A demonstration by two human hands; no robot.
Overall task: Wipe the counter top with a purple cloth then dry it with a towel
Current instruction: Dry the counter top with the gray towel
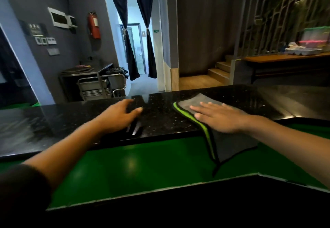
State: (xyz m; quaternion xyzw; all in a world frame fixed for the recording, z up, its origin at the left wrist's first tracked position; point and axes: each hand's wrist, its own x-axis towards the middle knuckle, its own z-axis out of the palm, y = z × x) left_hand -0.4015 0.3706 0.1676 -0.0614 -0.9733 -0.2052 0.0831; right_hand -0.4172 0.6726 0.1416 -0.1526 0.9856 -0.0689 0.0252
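A black speckled counter top (160, 118) runs across the middle of the head view. A grey towel with a bright green edge (198, 101) lies on it at the right, and part of it hangs over the near edge. My right hand (219, 117) lies flat on the towel with fingers spread and straight. My left hand (121, 115) rests on the counter to the left of the towel, fingers loosely curled on the bare stone, holding nothing. No purple cloth shows in the view.
Below the counter's near edge lies a green lower surface (135, 165). Behind the counter stand a metal cart (100, 83), a curtained doorway (137, 49), wooden steps (219, 72) and a wooden table with plastic containers (307, 49). A red fire extinguisher (93, 25) hangs on the wall.
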